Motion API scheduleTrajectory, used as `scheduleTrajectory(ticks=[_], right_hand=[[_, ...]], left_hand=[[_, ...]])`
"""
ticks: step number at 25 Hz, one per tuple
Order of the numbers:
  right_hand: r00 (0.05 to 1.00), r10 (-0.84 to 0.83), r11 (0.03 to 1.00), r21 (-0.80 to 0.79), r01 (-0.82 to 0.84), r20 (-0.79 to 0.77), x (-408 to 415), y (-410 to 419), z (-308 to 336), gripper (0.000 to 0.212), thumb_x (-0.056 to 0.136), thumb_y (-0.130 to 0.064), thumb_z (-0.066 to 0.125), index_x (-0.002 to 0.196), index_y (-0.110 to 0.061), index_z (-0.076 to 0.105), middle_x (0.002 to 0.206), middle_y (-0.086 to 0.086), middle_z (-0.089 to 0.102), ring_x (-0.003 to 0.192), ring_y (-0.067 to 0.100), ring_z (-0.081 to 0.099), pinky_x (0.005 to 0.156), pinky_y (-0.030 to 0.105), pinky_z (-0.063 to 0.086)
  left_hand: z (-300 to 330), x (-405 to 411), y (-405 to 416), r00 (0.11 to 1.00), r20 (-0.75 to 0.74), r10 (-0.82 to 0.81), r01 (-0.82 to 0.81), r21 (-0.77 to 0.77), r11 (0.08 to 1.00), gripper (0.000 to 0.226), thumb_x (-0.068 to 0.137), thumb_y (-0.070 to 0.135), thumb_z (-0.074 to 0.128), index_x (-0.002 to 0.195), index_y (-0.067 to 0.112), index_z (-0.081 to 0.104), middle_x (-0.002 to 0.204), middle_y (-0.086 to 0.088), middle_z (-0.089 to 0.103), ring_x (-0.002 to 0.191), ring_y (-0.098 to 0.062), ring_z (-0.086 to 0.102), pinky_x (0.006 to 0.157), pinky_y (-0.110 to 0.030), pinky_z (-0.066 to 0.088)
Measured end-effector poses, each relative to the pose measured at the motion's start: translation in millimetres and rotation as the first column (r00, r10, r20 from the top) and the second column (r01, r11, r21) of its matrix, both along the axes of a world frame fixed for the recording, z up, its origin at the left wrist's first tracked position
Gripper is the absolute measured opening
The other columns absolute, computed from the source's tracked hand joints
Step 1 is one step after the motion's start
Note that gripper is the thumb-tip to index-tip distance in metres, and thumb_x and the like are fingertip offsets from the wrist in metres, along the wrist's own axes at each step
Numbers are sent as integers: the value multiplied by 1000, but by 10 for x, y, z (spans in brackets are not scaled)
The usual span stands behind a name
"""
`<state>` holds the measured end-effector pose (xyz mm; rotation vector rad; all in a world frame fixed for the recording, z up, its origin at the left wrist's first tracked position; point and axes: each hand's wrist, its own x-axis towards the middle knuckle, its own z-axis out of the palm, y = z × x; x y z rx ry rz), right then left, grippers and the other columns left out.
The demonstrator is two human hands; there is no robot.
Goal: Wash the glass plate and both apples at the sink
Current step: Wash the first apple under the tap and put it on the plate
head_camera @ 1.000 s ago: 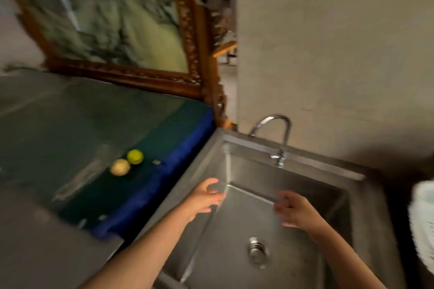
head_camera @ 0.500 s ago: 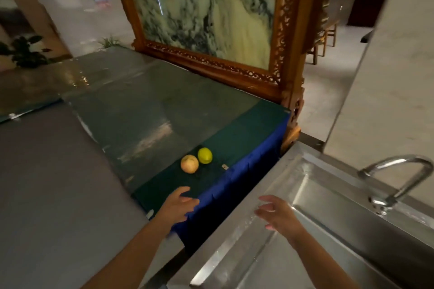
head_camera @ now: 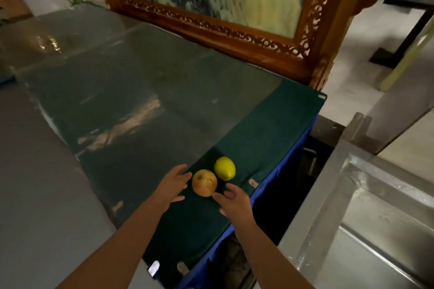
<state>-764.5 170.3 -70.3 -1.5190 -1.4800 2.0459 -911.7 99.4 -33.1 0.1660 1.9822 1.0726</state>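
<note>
Now, with both palms spread and empty, the left hand (head_camera: 172, 185) and right hand (head_camera: 234, 199) flank the tan apple (head_camera: 204, 182), so each should cup one fruit, the right reaching just beyond for the yellow-green apple (head_camera: 225, 168) touching it.

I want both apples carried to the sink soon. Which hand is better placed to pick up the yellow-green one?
Probably the right hand. It is open on the same side as the yellow-green apple, while the left hand is beside the brownish apple, which stands between it and the other.
</note>
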Motion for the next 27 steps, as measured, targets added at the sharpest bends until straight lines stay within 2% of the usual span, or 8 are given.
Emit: scheduleTrajectory(ticks=[3,6,11,14,18,22,25,27], right_hand=[[999,-30,1000,1,30,34,-264,-34,-131,64,73,-25,75,129,-10,49,118,9,60,111,24,59,96,46,49],[996,-80,996,28,79,32,-383,-102,-178,53,69,-27,74,116,-7,60,93,5,64,90,22,62,88,44,53],[995,-93,995,42,95,-38,-162,-176,-39,50,64,-28,77,110,-13,63,103,7,69,97,24,66,87,45,54],[982,-123,989,66,134,-145,363,-153,150,45,62,-23,82,103,-20,64,96,-1,70,88,14,66,81,34,56],[952,-183,962,157,225,-245,1431,172,365,41,64,-4,80,102,-13,67,88,0,75,78,11,70,69,20,55],[940,-219,937,213,277,-260,2580,486,468,41,68,-2,77,106,-16,66,102,9,73,94,24,69,81,28,55],[950,-214,939,220,264,-227,3259,548,382,45,68,-4,78,110,-14,65,105,12,73,98,29,68,88,36,53],[957,-185,957,181,227,-223,3677,562,250,48,68,-11,77,113,-13,63,109,12,72,99,24,67,86,31,54]], left_hand=[[-140,-75,177,996,18,-91,91,-20,996,38,92,26,50,130,28,49,135,-2,49,108,-18,51,81,-34,51],[-214,-48,166,994,0,-106,106,23,994,31,91,20,52,121,17,57,130,-9,54,114,-22,53,85,-35,52],[-35,165,-4,992,32,-121,114,163,980,27,89,10,56,116,11,59,122,-13,60,105,-21,60,81,-33,54],[101,523,19,982,52,-182,167,221,961,35,88,6,57,123,10,54,121,-10,59,107,-23,61,77,-29,56],[230,1364,413,907,157,-390,311,376,873,35,86,-5,54,119,7,56,98,-7,67,80,-10,69,68,-21,58],[156,2292,854,784,224,-579,439,459,772,36,83,-2,59,116,13,57,106,-5,67,89,-15,68,78,-35,59],[-58,2879,988,686,383,-619,416,492,765,41,76,-2,64,111,20,56,95,-4,71,83,-17,71,65,-34,59],[-256,3258,1029,634,471,-614,396,484,780,47,74,-7,63,113,18,58,92,-5,73,79,-19,72,61,-32,58]])
